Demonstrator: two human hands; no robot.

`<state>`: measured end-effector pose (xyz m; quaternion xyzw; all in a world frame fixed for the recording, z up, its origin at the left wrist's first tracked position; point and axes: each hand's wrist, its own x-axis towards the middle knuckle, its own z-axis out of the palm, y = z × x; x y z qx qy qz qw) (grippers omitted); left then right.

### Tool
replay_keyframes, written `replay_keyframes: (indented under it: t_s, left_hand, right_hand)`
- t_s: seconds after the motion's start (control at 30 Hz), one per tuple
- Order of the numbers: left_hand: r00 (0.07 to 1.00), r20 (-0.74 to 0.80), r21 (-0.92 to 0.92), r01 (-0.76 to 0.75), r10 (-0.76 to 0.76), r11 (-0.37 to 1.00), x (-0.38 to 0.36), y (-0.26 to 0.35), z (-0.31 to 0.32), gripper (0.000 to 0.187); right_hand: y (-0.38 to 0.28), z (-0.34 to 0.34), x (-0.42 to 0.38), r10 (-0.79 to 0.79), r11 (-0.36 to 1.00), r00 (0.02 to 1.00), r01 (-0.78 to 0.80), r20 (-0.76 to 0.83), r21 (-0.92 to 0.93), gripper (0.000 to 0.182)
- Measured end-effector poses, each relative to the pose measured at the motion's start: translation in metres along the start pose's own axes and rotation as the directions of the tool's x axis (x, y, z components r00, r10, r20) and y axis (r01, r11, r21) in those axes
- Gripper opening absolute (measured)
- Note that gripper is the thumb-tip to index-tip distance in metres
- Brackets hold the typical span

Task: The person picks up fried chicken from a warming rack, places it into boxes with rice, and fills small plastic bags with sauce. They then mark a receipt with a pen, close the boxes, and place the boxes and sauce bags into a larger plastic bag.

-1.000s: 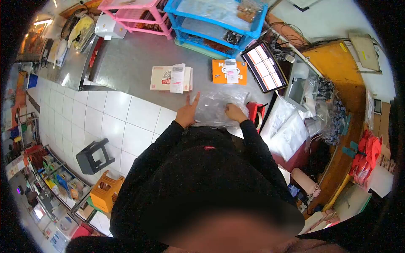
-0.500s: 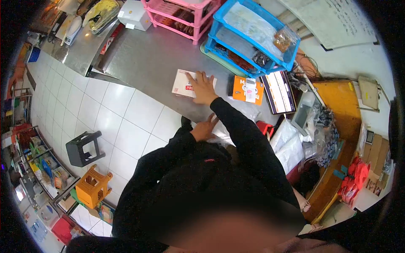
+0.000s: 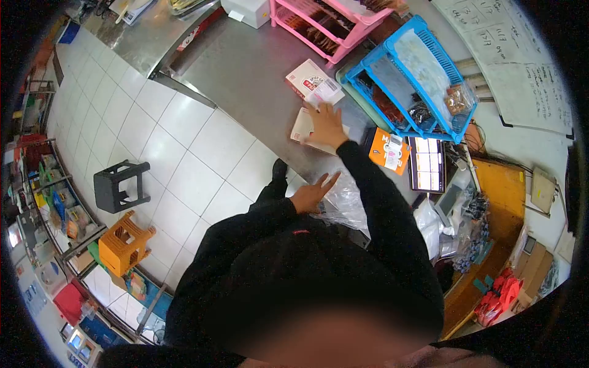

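My right hand [image 3: 326, 126] rests with fingers spread on a small white box [image 3: 300, 127], covering much of its top. Farther along the metal counter lies another white box [image 3: 307, 75] with red print and a pale label. Low at the counter's near edge is my left hand [image 3: 308, 195], two fingers stretched apart beside a clear plastic bag [image 3: 343, 197]; its other fingers are partly hidden. To the right of my right hand sits an orange box [image 3: 388, 151] with a white label.
A blue tiered rack [image 3: 405, 80] and a pink tiered rack [image 3: 325, 30] stand at the back of the counter [image 3: 245, 80]. A lit tablet screen [image 3: 427, 164] is at the right. Black [image 3: 121, 185] and orange [image 3: 124, 243] stools stand on the tiled floor.
The view has shifted, moving the counter rightward in frame. Two white boxes now show apart where one showed under my right hand. My left hand's fingers have come further into sight.
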<state>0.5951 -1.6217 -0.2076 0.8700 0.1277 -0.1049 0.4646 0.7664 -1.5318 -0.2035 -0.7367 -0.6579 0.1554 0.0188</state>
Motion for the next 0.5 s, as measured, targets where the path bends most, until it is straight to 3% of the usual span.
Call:
replay_keyframes:
  t_s: [0.03,0.07,0.13,0.17,0.27,0.33,0.37,0.43,0.47,0.5]
  left_hand:
    - [1.0,0.025,-0.007,0.002,-0.002,1.0,-0.001,-0.001,0.0,0.133]
    - [0.999,0.036,-0.013,-0.002,0.003,1.0,-0.001,-0.005,0.005,0.133]
    - [0.999,0.022,-0.03,-0.037,0.038,0.999,0.002,-0.013,0.011,0.135]
    - [0.998,0.038,-0.032,-0.05,0.051,0.998,0.003,-0.014,0.008,0.135]
    - [0.999,0.047,-0.159,-0.003,0.011,0.987,-0.004,-0.013,-0.014,0.135]
    - [0.994,-0.087,-0.199,-0.082,0.066,0.976,-0.004,-0.031,-0.012,0.136]
    - [0.994,-0.08,-0.197,-0.085,0.07,0.977,-0.007,-0.037,-0.014,0.136]
    - [0.994,-0.1,-0.201,0.027,-0.048,0.979,-0.014,-0.042,-0.024,0.136]
    - [0.993,-0.116,-0.243,-0.001,-0.029,0.97,-0.016,-0.044,-0.031,0.134]
    - [0.991,-0.135,-0.287,-0.028,-0.012,0.958,-0.018,-0.046,-0.037,0.132]
  right_hand:
    - [-0.006,0.007,-0.012,0.068,0.998,0.989,-0.068,0.134,0.0,0.115]
    - [-0.005,0.019,-0.014,0.079,0.997,0.987,-0.08,0.141,0.002,0.115]
    - [0.0,0.039,-0.017,0.036,0.996,0.997,-0.041,-0.063,-0.08,0.116]
    - [0.005,0.041,-0.017,0.056,0.995,0.996,-0.061,-0.062,-0.08,0.116]
    - [0.006,0.01,-0.019,0.183,0.976,0.983,-0.182,0.004,0.122,0.117]
    - [0.013,-0.017,-0.023,0.232,0.962,0.971,-0.238,0.058,0.137,0.116]
    - [0.017,-0.032,-0.025,0.258,0.951,0.959,-0.273,0.116,0.146,0.116]
    - [0.014,-0.077,-0.047,0.259,0.943,0.965,-0.263,0.045,0.204,0.115]
    - [0.012,-0.097,-0.06,0.215,0.914,0.962,-0.139,-0.165,0.382,0.116]
    - [0.012,-0.097,-0.059,0.21,0.915,0.964,-0.135,-0.164,0.38,0.116]
